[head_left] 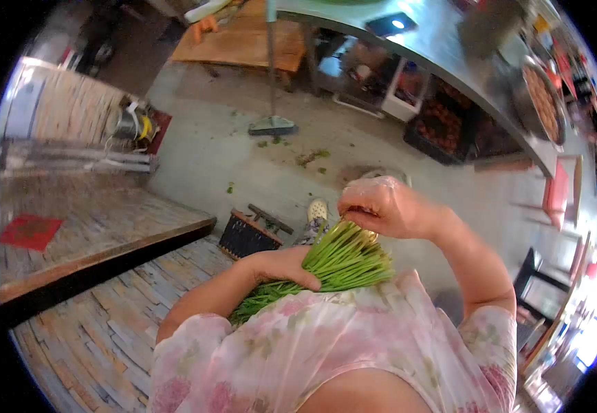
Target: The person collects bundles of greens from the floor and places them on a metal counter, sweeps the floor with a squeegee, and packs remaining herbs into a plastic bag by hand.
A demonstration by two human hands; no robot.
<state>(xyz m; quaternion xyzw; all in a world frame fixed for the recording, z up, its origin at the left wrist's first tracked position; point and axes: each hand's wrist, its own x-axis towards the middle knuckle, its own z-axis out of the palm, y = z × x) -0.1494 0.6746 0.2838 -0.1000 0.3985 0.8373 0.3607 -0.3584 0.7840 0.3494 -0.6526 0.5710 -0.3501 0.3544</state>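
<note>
A thick bundle of long green stems [349, 259] lies across the front of my body, its leafy end [261, 301] toward the lower left and its cut ends toward the right. My left hand [290, 267] is wrapped round the bundle near its middle, thumb on top. My right hand [375, 204] is curled at the upper edge of the stems, close to their ends. Its fingers are closed, and whatever they pinch is hidden beneath the hand.
A broom [273, 125] stands on the floor beside scattered green scraps [312, 157]. Behind are a wooden table [243, 48] and a metal counter [443, 51] with a phone [391, 25] and a large bowl [541, 102]. A crate [439, 127] sits below.
</note>
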